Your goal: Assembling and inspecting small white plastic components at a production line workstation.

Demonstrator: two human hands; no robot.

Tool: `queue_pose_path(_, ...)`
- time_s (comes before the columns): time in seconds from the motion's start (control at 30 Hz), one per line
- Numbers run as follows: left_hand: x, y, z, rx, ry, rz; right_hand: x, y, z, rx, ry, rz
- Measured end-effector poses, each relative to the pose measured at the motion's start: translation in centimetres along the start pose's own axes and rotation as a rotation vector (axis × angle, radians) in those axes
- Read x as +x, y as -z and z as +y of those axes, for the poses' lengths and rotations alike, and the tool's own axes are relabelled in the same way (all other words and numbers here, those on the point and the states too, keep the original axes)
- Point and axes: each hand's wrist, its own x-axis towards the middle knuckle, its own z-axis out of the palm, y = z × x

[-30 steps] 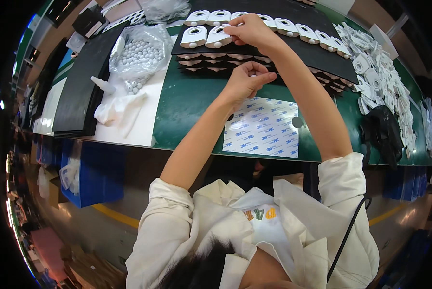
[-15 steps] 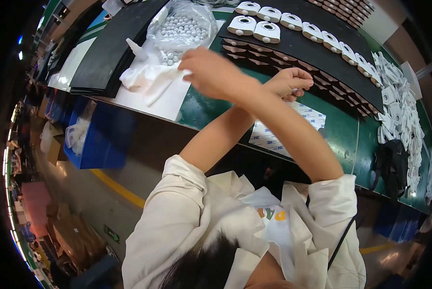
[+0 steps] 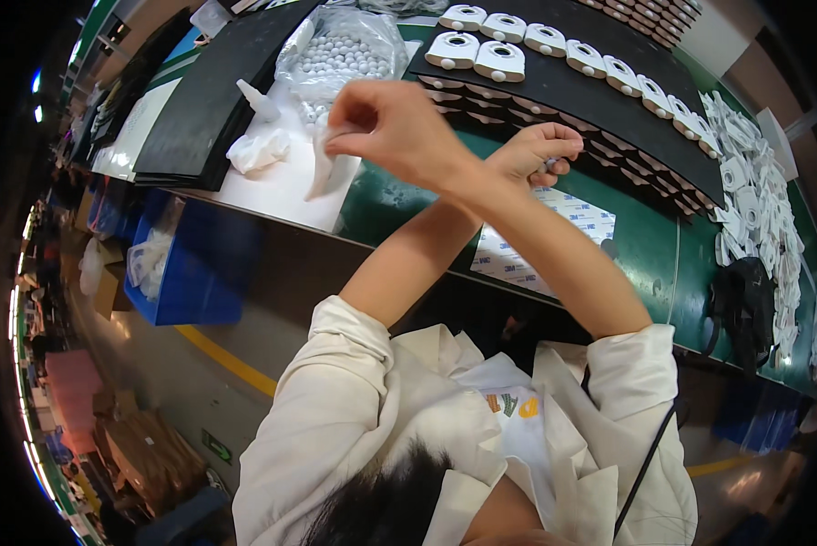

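My forearms are crossed, the right one over the left. My right hand (image 3: pixel 385 127) is closed in a pinch at a thin white cloth (image 3: pixel 321 168), which hangs in a strip beside the thumb. Another crumpled white part (image 3: pixel 258 150) lies on the white sheet (image 3: pixel 304 214); whether the two are joined is unclear. Out to the right, my left hand (image 3: pixel 537 155) is curled shut around a small whitish ball (image 3: pixel 549 166), partly hidden by the fingers. Beyond my right hand sits a clear plastic bag of white balls (image 3: pixel 345 55). A white nozzle-tipped bottle (image 3: pixel 259 98) stands next to the cloth.
Black boards (image 3: pixel 563 91) carry rows of white housings (image 3: pixel 499 61) at the back right. A printed backing sheet (image 3: pixel 563 232) lies on the green table (image 3: pixel 645 264). White parts (image 3: pixel 754 200) are heaped at the right, near a black bag (image 3: pixel 743 305). A blue bin (image 3: pixel 185 273) stands at left.
My right hand has drawn slightly left and toward me, and the cloth by its fingers now hangs down as a narrow strip. My left hand has shifted slightly left, still curled.
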Motion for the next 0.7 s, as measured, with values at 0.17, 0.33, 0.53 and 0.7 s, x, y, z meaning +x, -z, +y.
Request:
queue_pose_path(0.17,-4.5,-4.9,1.0,-0.269,-0.38,-0.004,-5.4,9.4,-4.8,-0.332,0.184,0.24)
queue_pose_path(0.33,-1.5,-1.7,-0.2,-0.121,-0.212,0.059,-14.1,18.6,-6.2,-0.183,-0.09,0.377)
queue_pose_path(0.53,0.0,-0.2,0.1,-0.019,-0.035,0.035,-21.9,21.8,-3.1,0.2,-0.231,0.523)
queue_pose_path(0.7,0.0,0.0,0.0,-0.004,-0.029,0.038,-21.5,18.6,-2.7,-0.449,-0.415,0.221)
